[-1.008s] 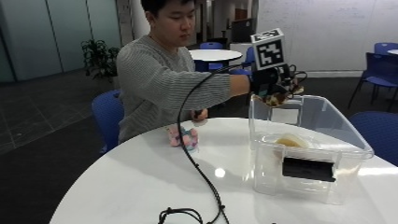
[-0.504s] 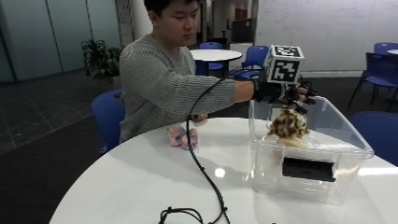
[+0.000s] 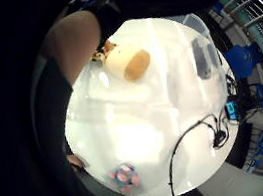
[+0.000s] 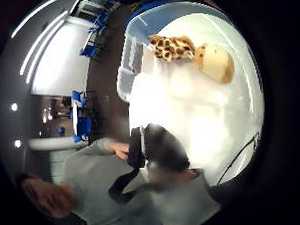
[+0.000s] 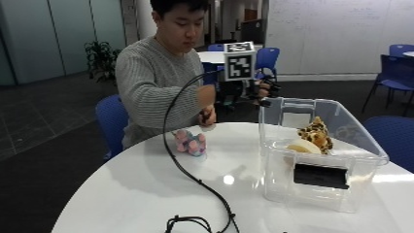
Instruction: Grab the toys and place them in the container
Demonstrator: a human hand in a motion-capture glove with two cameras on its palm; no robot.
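In container: giraffe toy upright, leaning against far wall.

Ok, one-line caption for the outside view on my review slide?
Gloved right hand beside the clear container's rim, giraffe plush lying inside; pink toy still on the white table.

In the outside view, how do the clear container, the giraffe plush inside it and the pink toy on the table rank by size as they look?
Largest to smallest, as they appear:
1. Clear container, by far the largest.
2. Giraffe plush and pink toy: these look about alike. The plush is partly hidden by the container wall, so I would not rank one over the other.
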